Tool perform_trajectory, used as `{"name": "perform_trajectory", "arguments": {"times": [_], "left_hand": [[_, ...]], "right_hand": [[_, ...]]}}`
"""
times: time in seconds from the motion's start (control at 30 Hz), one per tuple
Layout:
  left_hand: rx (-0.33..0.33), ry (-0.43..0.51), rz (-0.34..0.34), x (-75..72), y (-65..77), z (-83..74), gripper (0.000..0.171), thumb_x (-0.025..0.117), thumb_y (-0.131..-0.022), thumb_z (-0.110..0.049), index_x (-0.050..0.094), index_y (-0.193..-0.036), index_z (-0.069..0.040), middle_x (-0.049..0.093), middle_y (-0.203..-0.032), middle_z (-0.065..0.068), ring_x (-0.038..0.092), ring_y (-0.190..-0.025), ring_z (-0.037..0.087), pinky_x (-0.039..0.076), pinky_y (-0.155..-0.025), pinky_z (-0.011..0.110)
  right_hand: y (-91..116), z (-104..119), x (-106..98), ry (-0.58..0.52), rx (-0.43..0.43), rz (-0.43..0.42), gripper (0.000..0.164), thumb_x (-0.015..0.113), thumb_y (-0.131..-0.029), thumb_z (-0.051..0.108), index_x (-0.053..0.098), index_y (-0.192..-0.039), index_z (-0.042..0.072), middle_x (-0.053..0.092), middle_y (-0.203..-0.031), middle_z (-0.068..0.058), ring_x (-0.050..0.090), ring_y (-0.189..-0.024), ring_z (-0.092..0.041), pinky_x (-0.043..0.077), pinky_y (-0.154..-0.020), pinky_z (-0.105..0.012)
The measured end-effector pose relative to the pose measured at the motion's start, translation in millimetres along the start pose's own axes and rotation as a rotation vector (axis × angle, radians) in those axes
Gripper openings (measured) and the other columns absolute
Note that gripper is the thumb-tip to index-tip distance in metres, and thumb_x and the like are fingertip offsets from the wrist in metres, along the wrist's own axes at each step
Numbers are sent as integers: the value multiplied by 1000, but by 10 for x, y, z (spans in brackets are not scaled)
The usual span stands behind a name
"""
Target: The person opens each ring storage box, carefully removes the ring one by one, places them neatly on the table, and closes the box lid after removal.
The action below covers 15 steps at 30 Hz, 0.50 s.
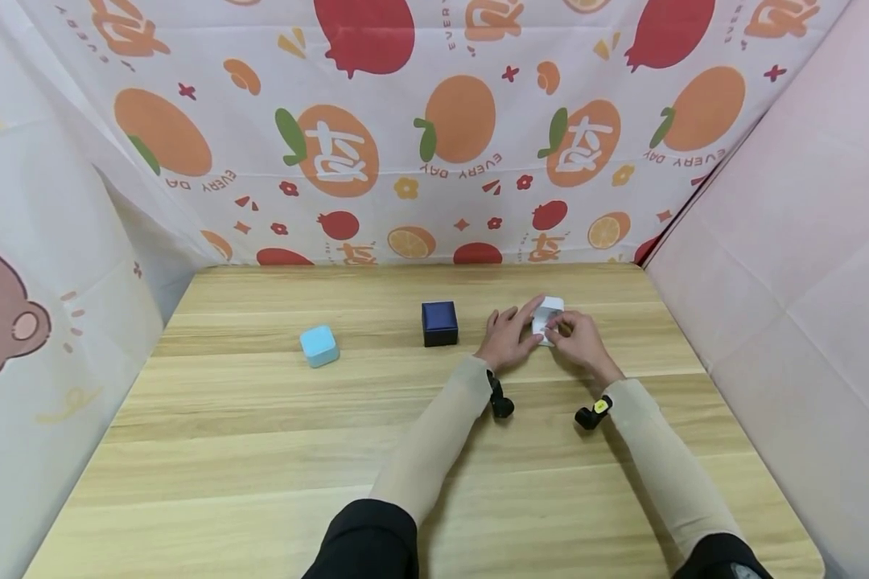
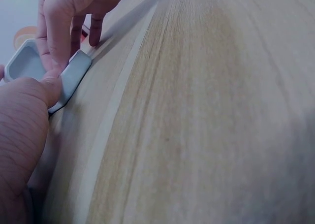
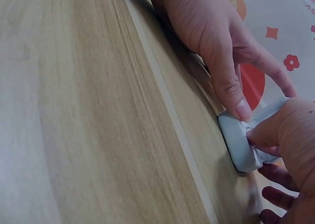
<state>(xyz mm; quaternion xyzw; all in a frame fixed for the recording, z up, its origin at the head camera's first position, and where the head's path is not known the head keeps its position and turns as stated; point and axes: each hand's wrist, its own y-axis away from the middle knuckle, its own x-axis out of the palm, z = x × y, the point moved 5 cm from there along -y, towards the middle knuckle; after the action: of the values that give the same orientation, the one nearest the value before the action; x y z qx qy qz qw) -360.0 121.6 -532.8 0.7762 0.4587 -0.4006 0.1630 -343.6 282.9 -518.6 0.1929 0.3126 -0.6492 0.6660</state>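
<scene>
A small white hinged box (image 1: 553,304) stands with its lid raised toward the back right of the table. My left hand (image 1: 505,342) holds it from the left, thumb at the front edge of the base and a finger up by the lid. From the right, my right hand (image 1: 581,344) reaches into the box with thumb and index finger drawn together. In the right wrist view the base of the white box (image 3: 237,141) rests on the table, the left thumb pressed on its rim. I cannot tell whether the right fingertips pinch something inside, as the fingers hide it.
Left of the hands stands a dark blue box (image 1: 440,324), its lid down. Farther left lies a light blue box (image 1: 319,346) with rounded corners. A fruit-print cloth (image 1: 405,145) hangs behind the wooden table (image 1: 261,466), and pale cloths flank both sides.
</scene>
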Motion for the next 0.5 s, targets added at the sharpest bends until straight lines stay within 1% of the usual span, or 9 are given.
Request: {"name": "perform_trajectory", "arguments": {"times": [0.07,0.17,0.2,0.3,0.5], "left_hand": [[3,-2,2,-4,4,-3,73,53,-104,-44,8,-162,-45,57,-150,-3,33,-153,35,10,-127,59],[9,-7,4,-16,9,-10,73,53,-104,-44,8,-162,-44,57,-151,-3,33,-153,36,10,-127,59],[11,-8,4,-20,9,-12,73,52,-104,-44,8,-162,-43,56,-151,-3,33,-153,36,10,-127,59],[9,-9,4,-25,13,-15,73,52,-104,-44,8,-162,-43,56,-151,-3,33,-153,36,10,-127,59],[-1,-6,6,-11,11,-7,74,54,-104,-42,8,-162,-45,56,-151,-3,33,-153,36,9,-127,58]], "right_hand": [[1,5,1,-6,1,-2,9,70,-91,3,71,-97,-4,67,-105,-25,59,-101,-35,48,-92,-44],[-4,10,3,-18,1,-9,8,70,-90,2,71,-96,-4,67,-104,-24,58,-99,-34,46,-88,-39],[-6,9,4,-23,1,-14,8,70,-90,1,71,-96,-5,67,-105,-24,59,-100,-34,46,-89,-39],[-5,6,10,-26,-4,-17,8,70,-91,1,70,-96,-5,67,-108,-25,60,-103,-34,48,-92,-41],[12,-1,15,-65,-13,-20,8,70,-90,-1,69,-95,-6,67,-112,-27,60,-111,-38,48,-104,-52]]}}
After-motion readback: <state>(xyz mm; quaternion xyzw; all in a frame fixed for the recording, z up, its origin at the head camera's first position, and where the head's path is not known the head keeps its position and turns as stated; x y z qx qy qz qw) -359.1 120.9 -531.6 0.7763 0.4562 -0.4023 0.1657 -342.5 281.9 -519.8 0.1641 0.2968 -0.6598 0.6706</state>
